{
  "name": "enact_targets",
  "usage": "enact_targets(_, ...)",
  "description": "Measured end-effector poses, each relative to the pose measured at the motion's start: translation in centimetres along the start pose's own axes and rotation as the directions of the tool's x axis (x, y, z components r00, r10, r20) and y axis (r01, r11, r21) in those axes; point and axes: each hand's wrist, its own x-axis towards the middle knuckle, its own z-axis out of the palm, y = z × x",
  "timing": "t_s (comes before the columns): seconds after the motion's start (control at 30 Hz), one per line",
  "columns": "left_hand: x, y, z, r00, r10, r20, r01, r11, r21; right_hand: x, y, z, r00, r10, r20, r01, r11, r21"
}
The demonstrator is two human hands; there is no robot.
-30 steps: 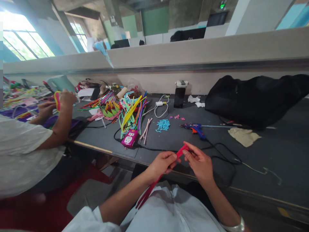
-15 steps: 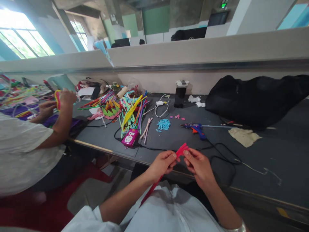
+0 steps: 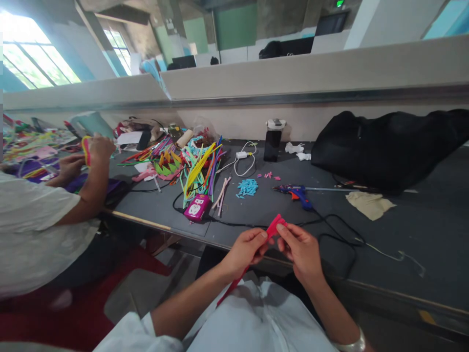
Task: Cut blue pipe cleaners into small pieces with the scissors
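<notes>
A bundle of red-pink pipe cleaners (image 3: 274,225) is pinched between my two hands above the table's front edge. My left hand (image 3: 249,248) is closed around its lower part, and a long red tail (image 3: 233,285) runs down from that hand toward my lap. At the upper end, the thumb and fingers of my right hand (image 3: 298,246) press on the strands. Beyond my hands lie a blue hot glue gun (image 3: 298,194), a pile of short light-blue pieces (image 3: 246,187) and a few small pink pieces (image 3: 269,175).
A purple power socket box (image 3: 197,208) sits by a heap of colourful pipe cleaners (image 3: 200,168). Behind stand a dark bottle (image 3: 272,144) and a black bag (image 3: 381,149). A beige cloth (image 3: 370,204) and black cable (image 3: 339,230) lie right. A co-worker (image 3: 40,215) sits left.
My right thumb has moved up over the bundle's top end, and the loose strand ends now sit closer together. My left hand keeps its hold.
</notes>
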Motion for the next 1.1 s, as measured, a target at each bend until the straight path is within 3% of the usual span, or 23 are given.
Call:
enact_targets(0.5, -0.3, 0.2, 0.9, 1.0, 0.018, 0.013, -0.017, 1.0, -0.023, -0.4, 0.1, 0.4, 1.0, -0.014, -0.006, 0.014, 0.994, 0.113)
enact_targets(0.7, -0.5, -0.2, 1.1, 0.999, 0.016, -0.033, -0.017, 0.999, -0.04, -0.1, 0.3, -0.1, 0.998, -0.053, 0.027, 0.054, 0.998, -0.033)
enact_targets(1.1, -0.7, -0.2, 1.0, 1.0, -0.004, 0.002, 0.004, 0.999, -0.031, 0.0, 0.4, -0.8, 0.982, -0.187, 0.027, 0.187, 0.943, -0.274)
